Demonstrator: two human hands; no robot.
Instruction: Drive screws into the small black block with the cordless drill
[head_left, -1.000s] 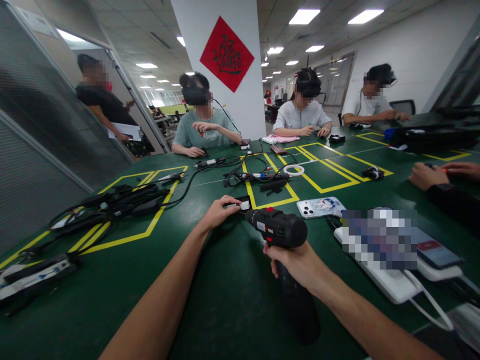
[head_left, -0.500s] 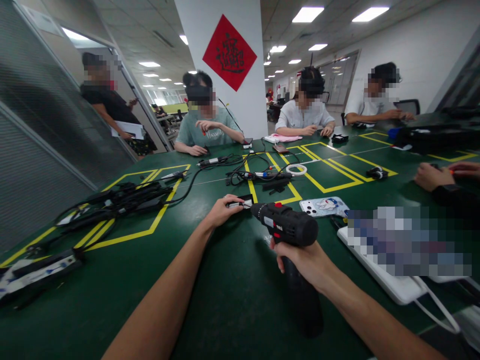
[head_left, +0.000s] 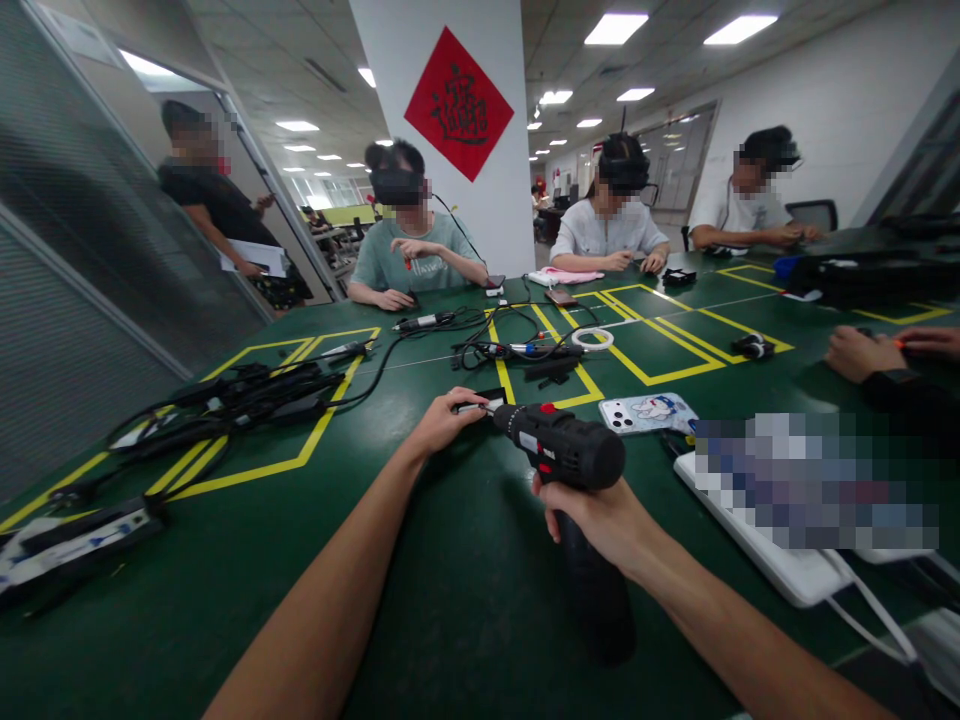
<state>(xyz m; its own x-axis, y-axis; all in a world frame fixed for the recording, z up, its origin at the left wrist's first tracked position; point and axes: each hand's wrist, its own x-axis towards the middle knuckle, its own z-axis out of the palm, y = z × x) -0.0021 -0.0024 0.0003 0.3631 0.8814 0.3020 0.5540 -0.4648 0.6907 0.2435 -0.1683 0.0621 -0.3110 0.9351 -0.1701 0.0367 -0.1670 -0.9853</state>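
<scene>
the right hand has its fingers wrapped around the grip of a black and red drill, held upright above the green table, its nose aimed forward and a little left. just beyond, the left hand has thumb and fingers narrow, holding a small dark part at the table. the drill's tip is right at those fingers; whether it touches the part, i cannot tell. to the right of the drill lie a white box and, a little farther, a phone. black cables pile up on the left across yellow tape. farther off is a white ring, and across the table sits a person in a green shirt.
</scene>
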